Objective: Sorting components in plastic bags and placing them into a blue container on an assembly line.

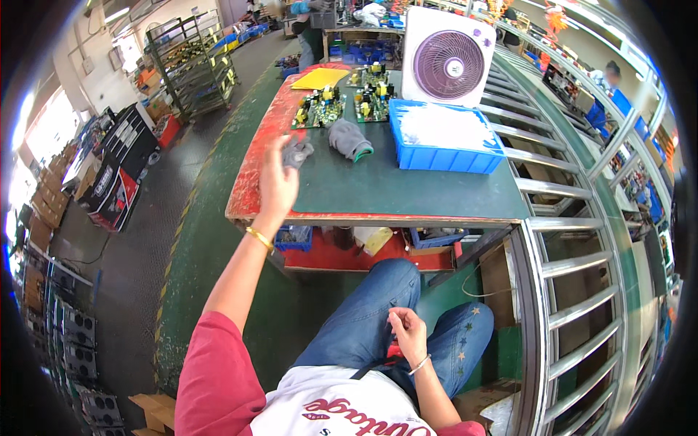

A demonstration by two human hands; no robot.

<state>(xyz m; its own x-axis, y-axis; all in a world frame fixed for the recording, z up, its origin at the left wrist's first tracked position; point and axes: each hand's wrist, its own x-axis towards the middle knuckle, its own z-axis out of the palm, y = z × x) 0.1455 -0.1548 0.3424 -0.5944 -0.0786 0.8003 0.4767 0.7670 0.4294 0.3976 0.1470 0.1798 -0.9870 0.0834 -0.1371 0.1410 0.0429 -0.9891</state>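
Observation:
My left hand (279, 183) reaches over the red left edge of the green-topped table (349, 190), its fingers extended. Right beside its fingers lies a crumpled grey glove (297, 153); whether they touch it I cannot tell. A second grey glove (350, 139) with a green-edged cuff rests a little to the right. Over my lap, my right hand (410, 336) is loosely closed, with nothing visible in it. Several circuit boards (318, 110) with yellow and black parts sit behind the gloves.
A blue bin (447, 161) with white contents stands at the table's right, before a white box fan (449, 62). A yellow sheet (320, 78) lies at the back left. A metal roller conveyor (556, 224) runs along the right. Below the tabletop is a red shelf (342, 260) with bins.

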